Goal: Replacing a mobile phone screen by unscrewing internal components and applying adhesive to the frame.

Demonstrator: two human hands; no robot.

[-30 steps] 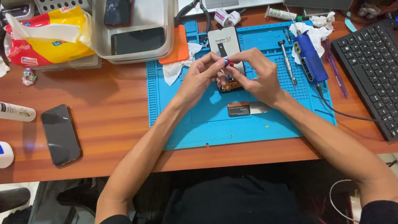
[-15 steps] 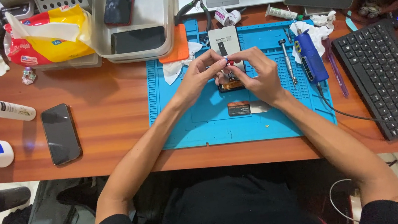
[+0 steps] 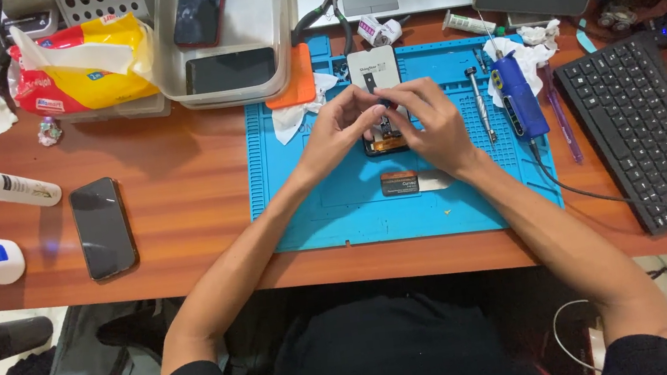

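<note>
Both forearms reach in from the near edge of the wooden table (image 3: 186,231) and meet over the middle of the blue work mat (image 3: 311,216), wrists angled inward. The left hand (image 3: 335,132) and right hand (image 3: 432,124) bend their fingers together on a small dark phone part (image 3: 385,140) lying on the mat toward its far edge; the fingertips seem to pinch it, though they hide most of it. A white rectangular card (image 3: 373,68) lies just beyond the hands. A small brown and white label strip (image 3: 409,182) lies just nearer than the hands.
</note>
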